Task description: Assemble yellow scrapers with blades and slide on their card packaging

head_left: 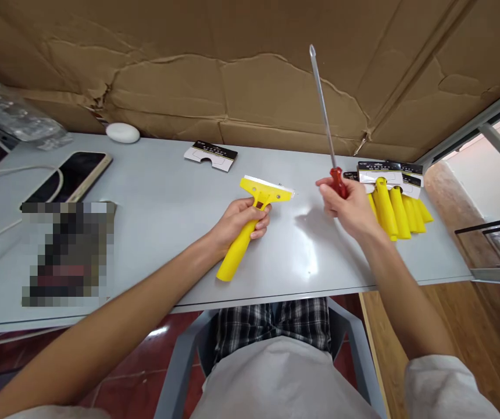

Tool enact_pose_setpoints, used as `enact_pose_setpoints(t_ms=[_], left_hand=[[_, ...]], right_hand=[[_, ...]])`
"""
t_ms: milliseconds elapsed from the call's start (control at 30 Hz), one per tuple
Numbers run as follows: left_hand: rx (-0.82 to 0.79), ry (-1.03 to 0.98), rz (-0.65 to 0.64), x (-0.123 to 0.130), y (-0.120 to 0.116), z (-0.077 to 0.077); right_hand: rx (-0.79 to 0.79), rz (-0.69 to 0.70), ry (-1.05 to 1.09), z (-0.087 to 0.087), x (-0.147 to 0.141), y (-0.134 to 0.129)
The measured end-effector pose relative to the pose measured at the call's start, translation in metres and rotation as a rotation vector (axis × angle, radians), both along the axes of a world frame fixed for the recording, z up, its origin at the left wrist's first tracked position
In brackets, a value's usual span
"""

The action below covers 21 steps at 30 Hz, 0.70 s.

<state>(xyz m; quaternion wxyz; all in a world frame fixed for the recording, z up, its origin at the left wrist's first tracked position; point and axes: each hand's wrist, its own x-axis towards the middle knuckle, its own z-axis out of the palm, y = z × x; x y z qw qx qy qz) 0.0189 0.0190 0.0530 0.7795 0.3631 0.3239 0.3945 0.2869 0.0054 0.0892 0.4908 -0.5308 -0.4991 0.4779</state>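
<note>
My left hand (243, 224) is wrapped round the neck of a yellow scraper (235, 251), whose wide head with a pale blade edge points away from me and whose handle slants toward the table's front edge. Raised a little to the right, my right hand (349, 201) grips the red handle of a screwdriver (325, 110). Its long metal shaft points up, tip away from me, not touching the scraper. Several yellow handles (400, 212) with black-and-white cards lie just right of my right hand.
A loose card (210, 155) lies at the table's back. On the left are a phone (69, 177) with a white cable, a white oval object (122, 132), a plastic bottle (18, 110) and a blurred-out item (73, 253). Cardboard (167, 75) stands behind the table (154, 192).
</note>
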Motion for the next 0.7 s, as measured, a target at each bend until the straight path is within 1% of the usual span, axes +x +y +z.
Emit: enact_pose_setpoints(t_ms=[67,133,200,400,600,700], left_hand=[[0.006,-0.02,-0.018,0.0,-0.002,0.0],[0.014,-0.028,-0.026,-0.001,-0.004,0.001],[0.017,-0.018,-0.044,-0.002,-0.004,0.002],[0.007,0.03,-0.117,-0.003,-0.006,0.005],[-0.002,0.054,-0.102,-0.004,-0.009,0.003],[-0.009,0.064,-0.116,-0.006,-0.01,0.003]], right_hand=[[-0.085,0.049,0.118,-0.01,-0.016,0.005],[-0.16,0.109,0.158,-0.016,-0.024,0.009],[-0.199,0.153,0.171,-0.018,-0.027,0.009],[-0.233,0.181,0.238,-0.023,-0.035,0.008],[-0.223,0.172,0.199,-0.026,-0.039,0.01],[-0.232,0.187,0.192,-0.027,-0.038,0.009]])
